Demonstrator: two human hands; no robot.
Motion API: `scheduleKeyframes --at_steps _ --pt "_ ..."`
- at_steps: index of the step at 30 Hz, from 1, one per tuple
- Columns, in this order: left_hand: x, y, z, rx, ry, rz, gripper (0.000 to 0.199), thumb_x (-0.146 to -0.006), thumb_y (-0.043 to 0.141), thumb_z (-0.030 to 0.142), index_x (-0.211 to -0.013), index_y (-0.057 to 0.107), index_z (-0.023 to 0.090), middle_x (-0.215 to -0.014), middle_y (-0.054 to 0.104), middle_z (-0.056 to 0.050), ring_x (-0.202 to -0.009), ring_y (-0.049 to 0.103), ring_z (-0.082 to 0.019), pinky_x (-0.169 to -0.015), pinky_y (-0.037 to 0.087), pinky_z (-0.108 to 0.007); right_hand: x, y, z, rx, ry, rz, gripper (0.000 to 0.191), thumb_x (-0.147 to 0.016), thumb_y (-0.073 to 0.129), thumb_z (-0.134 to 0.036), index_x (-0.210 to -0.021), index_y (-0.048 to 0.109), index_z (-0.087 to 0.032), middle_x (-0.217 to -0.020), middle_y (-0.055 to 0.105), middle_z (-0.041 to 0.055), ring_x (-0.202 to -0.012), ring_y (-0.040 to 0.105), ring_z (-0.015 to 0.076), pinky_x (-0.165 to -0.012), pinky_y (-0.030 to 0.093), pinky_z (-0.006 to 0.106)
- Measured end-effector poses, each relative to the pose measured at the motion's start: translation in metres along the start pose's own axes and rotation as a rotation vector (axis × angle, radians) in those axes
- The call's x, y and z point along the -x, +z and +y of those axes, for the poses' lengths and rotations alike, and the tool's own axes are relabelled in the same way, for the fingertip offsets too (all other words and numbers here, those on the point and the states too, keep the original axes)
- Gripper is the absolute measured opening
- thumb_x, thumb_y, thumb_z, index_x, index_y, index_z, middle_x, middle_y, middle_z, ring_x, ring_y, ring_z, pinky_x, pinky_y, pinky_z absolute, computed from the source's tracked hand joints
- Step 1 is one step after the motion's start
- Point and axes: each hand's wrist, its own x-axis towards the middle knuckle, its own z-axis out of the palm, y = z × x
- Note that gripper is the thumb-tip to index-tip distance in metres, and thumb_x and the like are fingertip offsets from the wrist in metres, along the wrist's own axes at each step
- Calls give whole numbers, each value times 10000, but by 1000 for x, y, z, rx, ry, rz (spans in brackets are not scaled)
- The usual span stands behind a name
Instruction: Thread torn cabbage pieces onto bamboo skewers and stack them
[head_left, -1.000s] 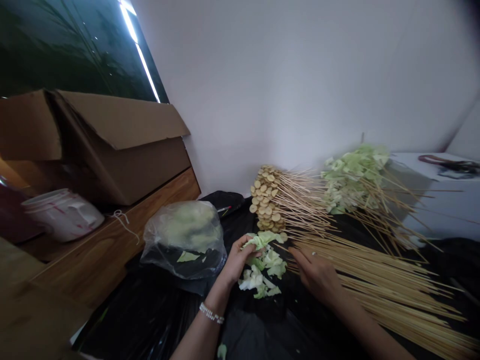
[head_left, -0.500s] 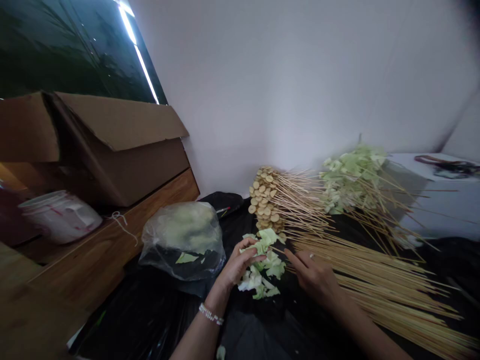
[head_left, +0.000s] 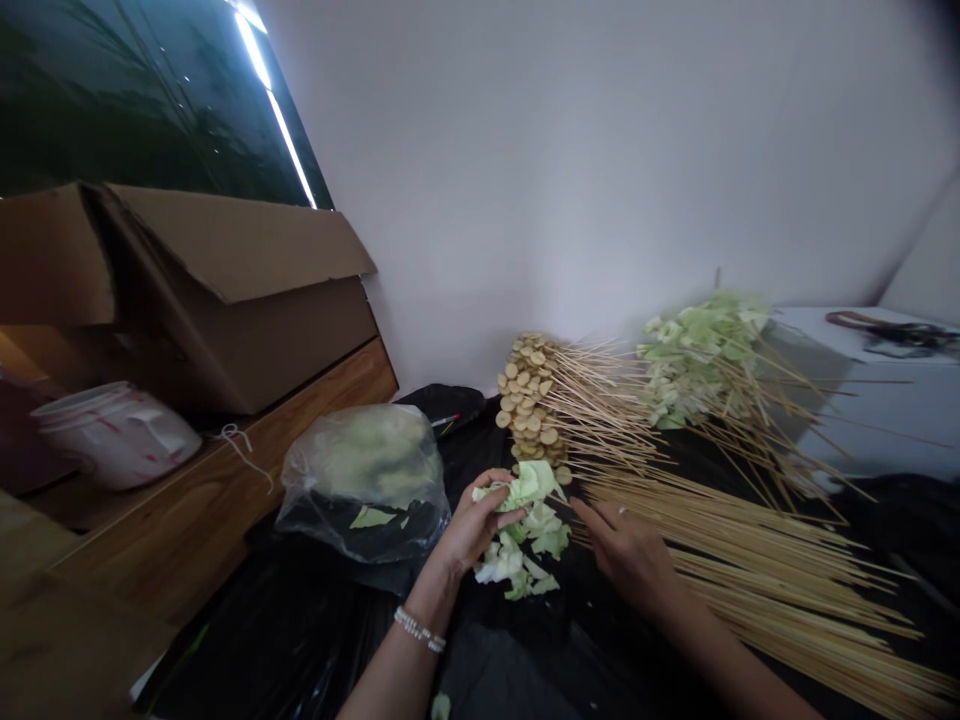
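My left hand (head_left: pixel 472 525) pinches a pale green cabbage leaf piece (head_left: pixel 535 482) between thumb and fingers. From the other side, my right hand (head_left: pixel 628 550) is closed on a thin wooden skewer (head_left: pixel 562 502), whose tip end meets the leaf. How far the tip goes in is hidden. Below both hands, loose cabbage pieces (head_left: pixel 517 567) lie on black plastic (head_left: pixel 517 650). To the right, beside and under my right forearm, spreads a layer of bare skewers (head_left: pixel 780 560).
Skewers tipped with round pale slices (head_left: pixel 529 400) are stacked by the wall; skewered cabbage (head_left: pixel 701 345) is piled to their right. A clear bag of cabbage (head_left: pixel 367 465) sits at left. Beyond it are a cardboard box (head_left: pixel 277 340), a white tub (head_left: pixel 120 435) and a wooden ledge (head_left: pixel 315 410).
The leaf in my left hand has turned and shifted slightly toward the right hand, covering more of the skewer's tip end. Both hands stay in nearly the same place.
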Motion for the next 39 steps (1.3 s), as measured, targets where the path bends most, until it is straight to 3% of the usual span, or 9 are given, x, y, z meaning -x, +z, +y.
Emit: scheduleKeyframes --at_steps 3,7,15,21,26,29,34,39 --pt "1 0 -3 -70 -10 -22 322 -683 789 317 -903 623 150 -895 590 -27 -789 617 -143 -721 572 -289 0 -1 -1 -31 55 27 370 -871 411 -79 -1168 618 -156 -826 640 57 -727 583 162 -618 404 249" --pt "0 0 -7 -136 35 32 330 -677 793 329 -909 646 146 -874 553 -6 -757 565 -107 -742 571 -296 0 -2 -2 -66 50 48 364 -892 405 -89 -1184 615 -145 -840 647 65 -741 593 161 -642 416 248" --pt "-5 -1 -7 -116 81 195 431 -560 860 301 -907 655 148 -812 619 -1 -644 565 -76 -639 531 -206 0 -2 3 -11 96 11 358 -893 414 -115 -1184 619 -158 -951 669 88 -822 602 187 -695 442 267" --pt "-9 -5 -11 -83 63 229 462 -529 876 284 -924 694 128 -827 675 -29 -675 609 -98 -691 539 -228 1 1 9 -51 159 73 382 -878 402 -89 -1206 594 -130 -1041 665 99 -942 596 199 -800 456 283" --pt "-10 -6 -15 -85 70 251 374 -513 878 277 -774 656 127 -633 618 20 -560 571 -77 -627 525 -212 2 0 1 -26 32 26 476 -838 419 -67 -1281 567 -159 -871 668 62 -678 589 143 -598 426 230" --pt "-9 -4 -14 -103 105 251 354 -524 869 282 -746 635 136 -704 632 14 -573 578 -76 -628 523 -214 1 -2 -6 -8 -14 8 502 -807 422 -44 -1267 582 -167 -777 636 31 -562 539 115 -526 377 224" --pt "-6 -3 -12 -282 187 231 294 -588 833 297 -731 624 147 -827 678 -16 -608 597 -92 -601 482 -202 0 -4 -12 -10 -12 -23 522 -791 412 -17 -1265 579 -160 -762 611 22 -553 540 113 -524 382 232" --pt "-5 0 -13 -417 277 252 226 -612 810 276 -721 656 151 -900 713 -57 -751 634 -153 -693 477 -234 2 0 -11 -23 -17 -55 517 -797 431 -17 -1277 564 -152 -779 610 23 -599 576 120 -533 404 230"
